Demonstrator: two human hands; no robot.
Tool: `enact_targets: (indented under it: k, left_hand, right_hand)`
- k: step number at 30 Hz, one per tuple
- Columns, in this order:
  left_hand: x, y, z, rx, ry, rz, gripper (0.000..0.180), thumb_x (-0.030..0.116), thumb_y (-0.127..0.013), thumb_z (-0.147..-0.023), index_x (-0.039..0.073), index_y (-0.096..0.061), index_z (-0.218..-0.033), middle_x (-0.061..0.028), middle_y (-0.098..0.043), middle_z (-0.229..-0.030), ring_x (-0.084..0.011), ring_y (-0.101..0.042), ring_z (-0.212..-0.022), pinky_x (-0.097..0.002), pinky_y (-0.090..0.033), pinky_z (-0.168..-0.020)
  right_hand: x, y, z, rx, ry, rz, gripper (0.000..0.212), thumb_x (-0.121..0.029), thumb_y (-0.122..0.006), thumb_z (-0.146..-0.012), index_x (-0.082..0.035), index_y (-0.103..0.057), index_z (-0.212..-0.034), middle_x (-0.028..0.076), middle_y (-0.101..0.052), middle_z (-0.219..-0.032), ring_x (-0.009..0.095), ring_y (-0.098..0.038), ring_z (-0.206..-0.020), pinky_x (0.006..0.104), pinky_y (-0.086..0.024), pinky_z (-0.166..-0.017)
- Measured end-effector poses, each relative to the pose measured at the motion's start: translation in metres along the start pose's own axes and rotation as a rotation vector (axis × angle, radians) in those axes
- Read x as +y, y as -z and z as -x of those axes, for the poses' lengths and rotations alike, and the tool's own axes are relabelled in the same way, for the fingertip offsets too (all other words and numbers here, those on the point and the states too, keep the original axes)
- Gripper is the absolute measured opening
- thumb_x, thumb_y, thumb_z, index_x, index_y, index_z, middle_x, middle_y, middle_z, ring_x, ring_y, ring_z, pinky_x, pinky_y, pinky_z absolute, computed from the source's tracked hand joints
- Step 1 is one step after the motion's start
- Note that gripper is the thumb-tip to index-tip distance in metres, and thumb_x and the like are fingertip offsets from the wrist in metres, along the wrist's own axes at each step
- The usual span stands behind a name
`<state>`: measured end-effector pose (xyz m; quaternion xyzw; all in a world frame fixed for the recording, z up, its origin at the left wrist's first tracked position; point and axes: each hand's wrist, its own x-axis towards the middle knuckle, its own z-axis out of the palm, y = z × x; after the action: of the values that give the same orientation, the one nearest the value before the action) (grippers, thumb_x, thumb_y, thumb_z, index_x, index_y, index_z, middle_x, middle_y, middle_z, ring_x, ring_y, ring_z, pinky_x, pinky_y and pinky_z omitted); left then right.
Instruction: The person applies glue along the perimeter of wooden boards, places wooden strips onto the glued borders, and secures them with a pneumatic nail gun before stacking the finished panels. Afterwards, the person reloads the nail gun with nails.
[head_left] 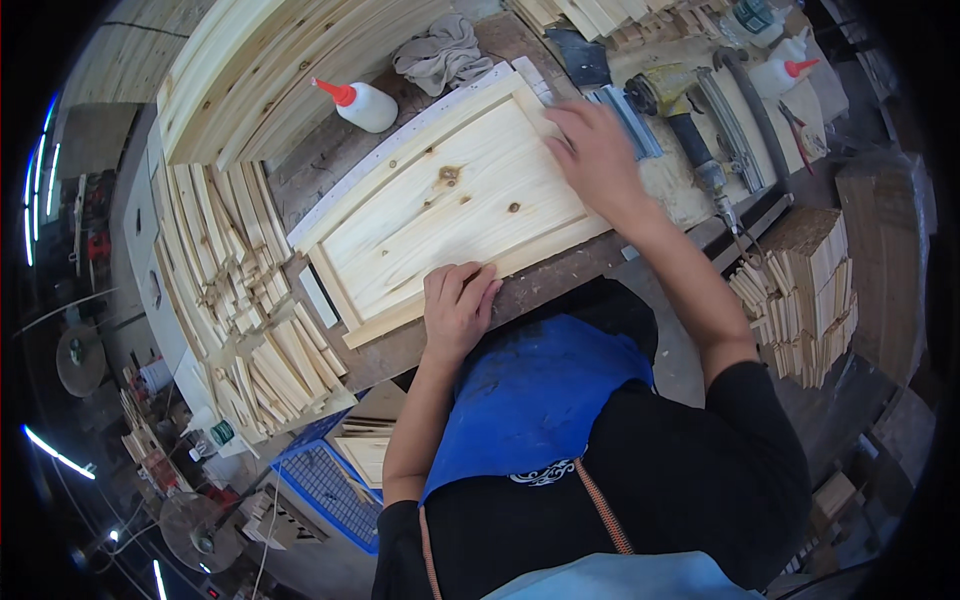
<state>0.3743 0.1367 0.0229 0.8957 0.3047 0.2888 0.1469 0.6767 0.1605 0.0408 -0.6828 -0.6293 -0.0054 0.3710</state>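
A framed wooden panel point(400, 235), pale with dark knots, lies flat on the bench in front of me. My left hand point(458, 305) is at the panel's near rail, its fingers curled over and pressed against the wood. Over the right end of the panel is my right hand point(598, 155), fingers stretched toward the far right corner and thumb apart from them. No object shows in it, and whether its fingertips touch the rail I cannot tell. A white strip with small marks point(330, 215) runs along the panel's far side.
Beyond the panel stand a red-tipped glue bottle point(368, 107) and a crumpled grey cloth point(443, 54). Thin wood strips point(225, 240) are heaped at left. A nail gun point(690, 130) lies at right, near pliers point(797, 138). Stacked wood pieces point(800, 295) and a blue crate point(325, 485) sit lower.
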Motion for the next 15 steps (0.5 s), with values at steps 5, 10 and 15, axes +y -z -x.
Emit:
enact_targets:
  k: [5, 10, 15]
  left_hand:
    - [0.011, 0.004, 0.010, -0.010, 0.025, -0.041, 0.032, 0.014, -0.086, -0.080, 0.009, -0.075, -0.110, -0.0065, -0.067, -0.107, -0.0290, -0.062, -0.098, -0.0423, -0.049, -0.088]
    - [0.018, 0.015, 0.008, -0.004, 0.038, -0.037, 0.033, 0.008, -0.086, -0.078, 0.008, -0.075, -0.109, -0.0078, -0.068, -0.106, -0.0297, -0.062, -0.097, -0.0412, -0.049, -0.086]
    - [0.006, 0.020, 0.003, 0.003, 0.025, -0.034, 0.034, 0.008, -0.087, -0.077, 0.008, -0.075, -0.109, -0.0077, -0.068, -0.106, -0.0297, -0.062, -0.097, -0.0411, -0.049, -0.086]
  right_hand:
    - [-0.021, -0.087, -0.064, -0.123, 0.369, -0.122, 0.033, -0.013, -0.075, -0.088, -0.007, -0.070, -0.120, 0.012, -0.066, -0.123, 0.034, -0.061, -0.118, 0.0439, -0.050, -0.102]
    - [-0.029, -0.108, -0.086, -0.353, 0.555, -0.163, 0.029, -0.010, -0.073, -0.088, -0.006, -0.070, -0.117, 0.009, -0.065, -0.117, 0.031, -0.060, -0.116, 0.0415, -0.050, -0.100]
    - [-0.033, -0.109, -0.104, -0.336, 0.625, -0.180, 0.027, -0.009, -0.071, -0.088, -0.005, -0.070, -0.115, 0.008, -0.063, -0.112, 0.029, -0.060, -0.112, 0.0394, -0.052, -0.096]
